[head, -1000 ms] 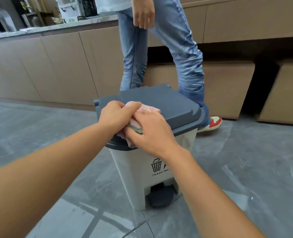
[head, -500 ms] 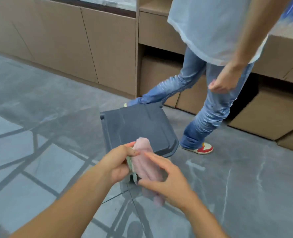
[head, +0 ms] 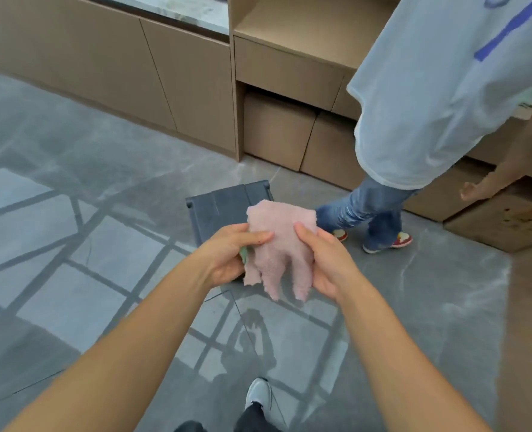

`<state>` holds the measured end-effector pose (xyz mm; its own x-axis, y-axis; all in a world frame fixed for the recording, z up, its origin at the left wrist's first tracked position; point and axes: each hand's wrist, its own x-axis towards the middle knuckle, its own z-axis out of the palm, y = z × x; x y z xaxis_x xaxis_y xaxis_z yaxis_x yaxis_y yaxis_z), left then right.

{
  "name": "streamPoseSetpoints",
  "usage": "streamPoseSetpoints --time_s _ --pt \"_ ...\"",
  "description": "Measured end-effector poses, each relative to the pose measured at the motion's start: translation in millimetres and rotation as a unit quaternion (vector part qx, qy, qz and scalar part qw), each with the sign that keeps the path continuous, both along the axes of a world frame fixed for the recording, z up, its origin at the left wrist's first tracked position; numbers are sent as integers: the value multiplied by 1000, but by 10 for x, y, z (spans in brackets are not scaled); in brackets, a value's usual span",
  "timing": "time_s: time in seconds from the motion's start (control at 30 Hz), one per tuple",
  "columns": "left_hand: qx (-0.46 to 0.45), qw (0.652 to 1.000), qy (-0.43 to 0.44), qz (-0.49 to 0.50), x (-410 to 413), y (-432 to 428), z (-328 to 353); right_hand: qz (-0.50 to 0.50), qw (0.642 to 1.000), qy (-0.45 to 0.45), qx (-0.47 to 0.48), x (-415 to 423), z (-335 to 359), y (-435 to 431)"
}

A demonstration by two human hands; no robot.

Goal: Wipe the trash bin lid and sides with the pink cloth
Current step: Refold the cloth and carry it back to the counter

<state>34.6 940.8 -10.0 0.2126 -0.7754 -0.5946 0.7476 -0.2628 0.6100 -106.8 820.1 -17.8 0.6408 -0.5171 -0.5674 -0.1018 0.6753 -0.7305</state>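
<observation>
I hold the pink cloth (head: 278, 241) spread between both hands, lifted above the trash bin. My left hand (head: 227, 254) grips its left edge, where a bit of green shows. My right hand (head: 324, 260) grips its right edge, fingers over the front. The cloth's lower corners hang loose. Below and behind the cloth lies the dark grey bin lid (head: 219, 207), seen from above. The bin's white sides are hidden by my hands and the cloth.
Another person in a light shirt (head: 445, 88) and jeans stands just right of the bin, red-and-white shoes (head: 399, 240) close to it. Beige cabinets (head: 165, 73) and cardboard boxes (head: 277, 129) line the far wall. My own shoe (head: 258, 394) is on the grey tiled floor.
My view has risen from beside the bin to above it. The cloth came off the lid's front edge and is now held up and opened out between both hands.
</observation>
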Motion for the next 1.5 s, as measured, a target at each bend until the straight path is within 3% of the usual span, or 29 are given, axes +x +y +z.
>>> streamPoseSetpoints --time_s 0.2,0.4,0.53,0.7,0.87,1.2,1.5 --pt "26 997 -69 -17 137 38 121 64 977 126 -160 126 195 -169" --pt "63 986 -147 49 620 -621 17 65 981 128 -131 583 267 -873" --pt "28 986 -160 40 1057 -1412 63 34 994 81 -62 952 330 -1644" --pt "6 972 -233 -7 1425 -2551 256 14 998 45 -45 1278 504 -2644" --pt "17 987 -158 27 1774 -3788 257 -29 999 30 -35 1501 488 -3679" --pt "69 974 -197 81 2650 -6597 -148 -64 993 87 -54 2716 -101 -6405" --pt "166 941 -289 64 3328 -7815 -627 -36 985 141 -97 3520 -732 -7616"
